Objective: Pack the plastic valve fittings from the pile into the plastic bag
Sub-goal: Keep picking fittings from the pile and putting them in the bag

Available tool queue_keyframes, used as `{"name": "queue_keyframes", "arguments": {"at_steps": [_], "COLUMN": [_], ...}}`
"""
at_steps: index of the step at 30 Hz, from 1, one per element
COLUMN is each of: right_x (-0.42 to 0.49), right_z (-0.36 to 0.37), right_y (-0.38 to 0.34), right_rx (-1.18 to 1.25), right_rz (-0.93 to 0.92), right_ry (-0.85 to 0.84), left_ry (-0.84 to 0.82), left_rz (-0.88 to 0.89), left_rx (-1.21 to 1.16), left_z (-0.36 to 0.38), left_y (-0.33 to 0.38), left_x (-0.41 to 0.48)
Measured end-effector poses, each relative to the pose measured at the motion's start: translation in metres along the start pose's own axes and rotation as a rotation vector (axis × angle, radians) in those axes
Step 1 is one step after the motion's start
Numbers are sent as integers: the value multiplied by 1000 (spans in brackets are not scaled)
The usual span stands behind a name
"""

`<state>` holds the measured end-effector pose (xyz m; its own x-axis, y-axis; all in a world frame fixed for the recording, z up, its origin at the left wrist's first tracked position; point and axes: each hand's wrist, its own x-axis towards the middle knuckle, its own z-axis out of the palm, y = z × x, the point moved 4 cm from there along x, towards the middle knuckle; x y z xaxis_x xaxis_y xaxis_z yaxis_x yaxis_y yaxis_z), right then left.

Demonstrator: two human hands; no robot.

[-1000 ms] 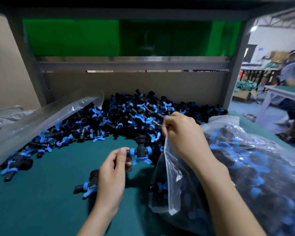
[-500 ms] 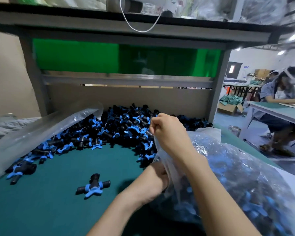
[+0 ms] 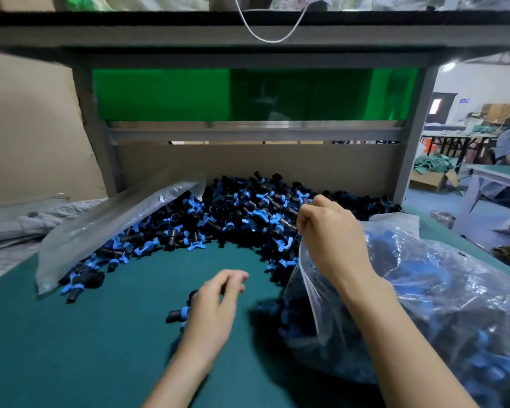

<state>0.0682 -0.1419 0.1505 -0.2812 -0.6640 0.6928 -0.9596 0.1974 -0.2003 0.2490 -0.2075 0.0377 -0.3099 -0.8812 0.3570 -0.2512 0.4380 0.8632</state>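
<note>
Valve fitting, single (image 3: pixel 177 313): black body, blue collar. It lies on the green mat (image 3: pixel 86 348) nearest the viewer, apart from the main stock and half hidden under the left hand.

Left hand (image 3: pixel 215 310): over that fitting, fingers loosely curled. Whether they grip it cannot be told, since the hand covers the contact.

Plastic bag (image 3: pixel 439 290): clear, slumped on the mat at the right, already well filled with black-and-blue fittings. Its mouth faces left, toward the left hand.

Right hand (image 3: pixel 330 234): raised, fingertips pinched on the bag's upper edge, holding the mouth up and open.

Pile (image 3: pixel 248 207): many fittings heaped along the back of the mat, so much of the job remains.

Loose plastic sheet (image 3: pixel 109 228): clear, draped over the pile's left end.

Cardboard back panel (image 3: pixel 277 163): stands behind the pile.

Step in hand, as judged: picking up one stray piece for bagging. The next move calls for a firm grasp on the fitting, a short carry rightward into the held mouth, and a release clear of the rim.
</note>
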Motion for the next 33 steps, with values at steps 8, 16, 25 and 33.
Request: {"name": "queue_keyframes", "arguments": {"at_steps": [8, 16, 25, 33], "right_x": [0, 4, 8, 9], "right_z": [14, 20, 23, 27], "right_y": [7, 10, 12, 13], "right_rx": [-46, -36, -8, -49], "right_rz": [-19, -23, -22, -21], "right_ry": [-71, -71, -80, -85], "left_ry": [95, -42, 144, 133], "left_rz": [-304, -152, -145, -189], "left_rx": [786, 790, 74, -196], "left_z": [-50, -52, -18, -5], "left_y": [-88, -104, -86, -89], "left_x": [-4, -6, 17, 31]}}
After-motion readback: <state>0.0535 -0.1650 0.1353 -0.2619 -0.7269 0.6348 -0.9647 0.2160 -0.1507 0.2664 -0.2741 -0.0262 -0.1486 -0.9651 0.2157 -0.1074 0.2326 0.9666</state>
